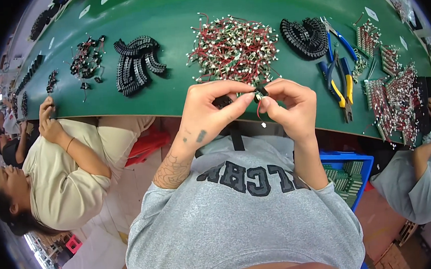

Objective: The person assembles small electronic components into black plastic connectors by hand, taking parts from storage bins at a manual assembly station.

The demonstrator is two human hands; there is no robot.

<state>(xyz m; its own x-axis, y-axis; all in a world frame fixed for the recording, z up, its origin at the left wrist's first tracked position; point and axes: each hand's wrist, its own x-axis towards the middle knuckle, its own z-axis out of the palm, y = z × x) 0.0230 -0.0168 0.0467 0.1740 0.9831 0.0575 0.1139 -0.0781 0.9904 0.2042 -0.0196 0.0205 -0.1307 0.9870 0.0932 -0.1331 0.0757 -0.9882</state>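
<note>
A: What have the hands got hold of?

B: The left hand and the right hand meet just over the near edge of the green table. Both pinch one small black part between thumb and fingertips — closed tight on it, with a thin red wire hanging down from it.

A: And what lies beyond them?

B: Straight ahead, a heap of red-wired pieces. Left of it, a fan of black strips; farther left, a smaller tangle of black parts. Right of the heap, a black coil of strips, then blue-and-yellow pliers.

A: Anyone else?

B: A person in a cream top sits at the left, a hand at the table edge — another in grey at the right, by rows of wired parts. A blue crate sits under the table, near right.
</note>
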